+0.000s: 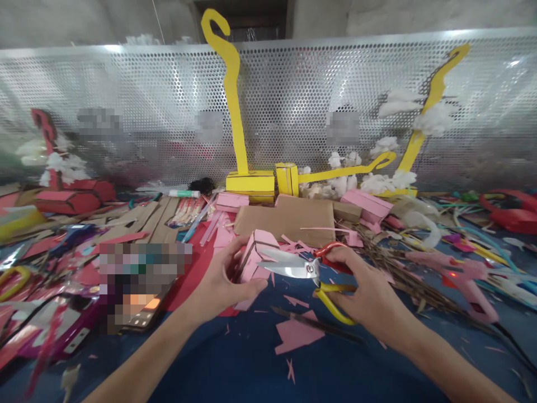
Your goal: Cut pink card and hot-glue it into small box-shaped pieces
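My left hand (pixel 224 280) is closed around a small pink paper-covered box (pixel 257 254), holding it just above the blue table (pixel 235 364). My right hand (pixel 364 294) grips a pair of scissors (pixel 302 268) with one red and one yellow handle. The steel blades are slightly apart and point left, their tips at the pink box. Pink paper scraps (pixel 296 333) lie on the table right below both hands.
A brown cardboard sheet (pixel 289 221) lies behind the hands. Yellow cardboard hook shapes (pixel 235 112) and white cotton tufts (pixel 377 182) stand against a perforated metal wall (pixel 293 101). A pink glue gun (pixel 461 277) lies right, a phone (pixel 145 310) and red boxes (pixel 71 198) left.
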`<state>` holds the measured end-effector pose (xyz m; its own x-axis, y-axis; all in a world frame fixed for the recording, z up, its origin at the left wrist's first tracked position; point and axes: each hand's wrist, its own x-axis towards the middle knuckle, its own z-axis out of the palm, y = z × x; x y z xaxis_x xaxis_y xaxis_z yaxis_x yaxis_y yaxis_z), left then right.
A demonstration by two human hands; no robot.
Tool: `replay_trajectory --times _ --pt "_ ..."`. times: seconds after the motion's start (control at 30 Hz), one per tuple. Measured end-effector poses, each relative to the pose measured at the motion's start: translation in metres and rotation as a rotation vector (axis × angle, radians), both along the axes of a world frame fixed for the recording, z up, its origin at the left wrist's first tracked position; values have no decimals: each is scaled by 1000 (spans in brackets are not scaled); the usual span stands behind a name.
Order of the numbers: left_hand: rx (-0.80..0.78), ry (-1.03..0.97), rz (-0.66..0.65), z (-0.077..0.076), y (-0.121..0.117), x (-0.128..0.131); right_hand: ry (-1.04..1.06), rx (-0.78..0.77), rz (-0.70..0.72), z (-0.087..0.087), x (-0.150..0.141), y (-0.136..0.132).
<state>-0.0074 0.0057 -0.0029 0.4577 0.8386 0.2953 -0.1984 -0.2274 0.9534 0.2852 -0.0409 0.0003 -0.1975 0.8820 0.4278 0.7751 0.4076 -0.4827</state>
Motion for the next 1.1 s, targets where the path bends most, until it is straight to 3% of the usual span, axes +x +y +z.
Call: replay_trajectory --times 0.37,0.8,0.93,1.1 --pt "-17 54 30 4 -1 0 -29 32 -37 -5 4 4" --pt "7 168 213 4 -4 -2 0 -11 -51 -4 8 7" --pt "6 148 199 4 -3 -3 53 -11 -71 -2 5 6" --pt "-8 46 77 9 0 -3 52 50 -120 9 -3 3"
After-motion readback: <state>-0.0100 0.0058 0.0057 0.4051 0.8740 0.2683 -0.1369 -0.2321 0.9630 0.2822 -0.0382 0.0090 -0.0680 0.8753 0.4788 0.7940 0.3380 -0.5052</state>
